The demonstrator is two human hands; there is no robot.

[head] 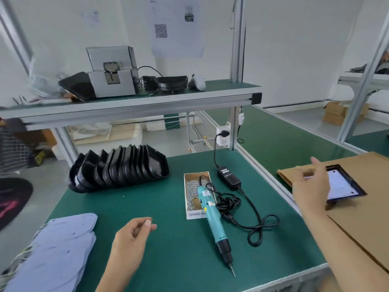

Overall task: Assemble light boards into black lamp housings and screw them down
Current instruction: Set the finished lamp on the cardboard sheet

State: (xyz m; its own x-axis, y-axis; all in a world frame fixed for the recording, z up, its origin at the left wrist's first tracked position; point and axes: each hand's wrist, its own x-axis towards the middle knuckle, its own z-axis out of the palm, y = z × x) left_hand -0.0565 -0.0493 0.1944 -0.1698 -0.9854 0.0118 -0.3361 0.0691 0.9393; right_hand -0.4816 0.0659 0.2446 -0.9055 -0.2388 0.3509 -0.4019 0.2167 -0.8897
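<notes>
My left hand (134,230) hovers loosely curled, grip empty, over the green bench (168,207). My right hand (311,186) reaches toward a black-framed tablet (345,184); grip blurred, I cannot tell. Black plastic lamp housings (120,169) stand rear-left; pale blue light boards (61,249) lie front-left.

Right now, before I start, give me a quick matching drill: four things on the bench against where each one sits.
Things:
1. black housings
2. screwdriver
3. light boards
4. tablet

Places:
A. on the cardboard, right side
B. near left corner of the mat
C. leaning in a row, back left
D. lying across the screw box

Pairs: 1-C, 2-D, 3-B, 4-A
</notes>
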